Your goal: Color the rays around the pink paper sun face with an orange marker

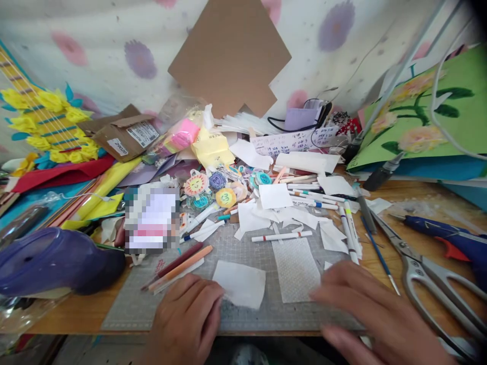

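My left hand (188, 317) is closed at the near edge of the cutting mat, its fingertips on the left edge of a small piece of white paper (243, 285). That paper lies almost flat on the grey gridded cutting mat (129, 304). To its right lies a textured white sheet (297, 268), like a piece of paper towel. Slightly smeared by motion, my right hand (369, 304) hovers by this sheet's lower right edge. Its thumb and fingers are apart, and nothing shows between them. A white marker (281, 236) lies across the textured sheet's top.
Large scissors (413, 261) and a blue glue gun (441, 228) lie at the right. Paper scraps, markers and crocheted pieces (226, 197) crowd the back. At the left are a purple tape dispenser-like object (57, 258), a blurred-out rectangle (152, 220) and coloured sticks (186, 266).
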Available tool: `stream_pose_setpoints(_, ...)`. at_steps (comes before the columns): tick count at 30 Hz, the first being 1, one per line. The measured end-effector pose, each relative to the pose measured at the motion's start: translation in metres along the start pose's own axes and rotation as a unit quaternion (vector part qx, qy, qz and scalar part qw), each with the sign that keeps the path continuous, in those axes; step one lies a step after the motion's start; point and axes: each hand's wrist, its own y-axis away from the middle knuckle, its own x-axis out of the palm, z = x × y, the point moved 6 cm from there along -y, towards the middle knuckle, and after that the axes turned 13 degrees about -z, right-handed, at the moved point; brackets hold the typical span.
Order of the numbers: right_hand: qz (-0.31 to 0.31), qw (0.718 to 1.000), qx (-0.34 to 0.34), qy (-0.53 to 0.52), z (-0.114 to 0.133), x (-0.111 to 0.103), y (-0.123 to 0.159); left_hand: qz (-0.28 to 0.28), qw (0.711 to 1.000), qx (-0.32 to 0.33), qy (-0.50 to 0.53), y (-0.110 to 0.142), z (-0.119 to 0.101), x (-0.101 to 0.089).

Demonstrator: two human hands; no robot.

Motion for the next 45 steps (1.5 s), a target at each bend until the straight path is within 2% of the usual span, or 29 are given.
stream_pose_setpoints(2,0.023,0.998,-0.019,0.055,-0.005,0.013,-0.01,-0.017,1.0,0.002,0.008,-0.001,0.0,0.0)
stream_pose_setpoints(5,0.027,0.995,-0.009,0.099,-0.014,0.026,-0.006,-0.031,0.999,0.023,0.032,-0.003,-0.002,0.002)
stream_pose_setpoints(9,0.047,0.996,0.043,0.063,-0.018,0.029,-0.006,0.032,0.996,0.04,0.077,0.0,0.0,0.011)
stream_pose_setpoints(12,0.059,0.985,0.147,-0.074,-0.02,0.029,-0.042,0.046,0.993,0.047,0.1,-0.003,-0.002,0.015)
stream_pose_setpoints(14,-0.033,0.96,0.246,-0.131,-0.028,0.025,-0.08,0.017,0.991,0.057,0.117,-0.011,-0.008,0.016)
stream_pose_setpoints(17,-0.079,0.958,0.24,-0.134,-0.03,0.031,-0.13,-0.027,0.989,0.08,0.124,-0.025,-0.018,0.021)
stream_pose_setpoints(19,-0.098,0.964,0.221,-0.112,-0.032,0.03,-0.142,-0.026,0.988,0.091,0.123,-0.029,-0.021,0.027)
stream_pose_setpoints(21,-0.09,0.973,0.198,-0.078,-0.035,0.027,-0.135,-0.015,0.987,0.089,0.134,-0.028,-0.02,0.029)
stream_pose_setpoints(25,0.006,0.991,0.131,-0.034,-0.036,0.035,-0.1,0.013,0.984,0.062,0.168,-0.022,-0.013,0.027)
stream_pose_setpoints(28,0.034,0.994,0.101,-0.01,-0.038,0.044,-0.087,0.045,0.981,0.041,0.184,-0.021,-0.01,0.027)
stream_pose_setpoints(34,0.034,0.995,0.094,-0.021,-0.038,0.057,-0.098,0.095,0.977,0.005,0.192,-0.022,-0.008,0.033)
stream_pose_setpoints(37,0.031,0.993,0.073,-0.092,-0.022,0.053,-0.113,0.12,0.974,-0.012,0.192,-0.021,-0.007,0.034)
stream_pose_setpoints(40,-0.003,0.978,0.06,-0.201,-0.012,0.04,-0.128,0.134,0.972,-0.019,0.191,-0.02,-0.007,0.035)
stream_pose_setpoints(43,-0.039,0.962,0.094,-0.254,-0.026,0.034,-0.13,0.129,0.972,-0.026,0.194,-0.019,-0.006,0.036)
stream_pose_setpoints(45,-0.029,0.962,0.118,-0.245,-0.04,0.038,-0.124,0.116,0.974,-0.031,0.194,-0.018,-0.004,0.037)
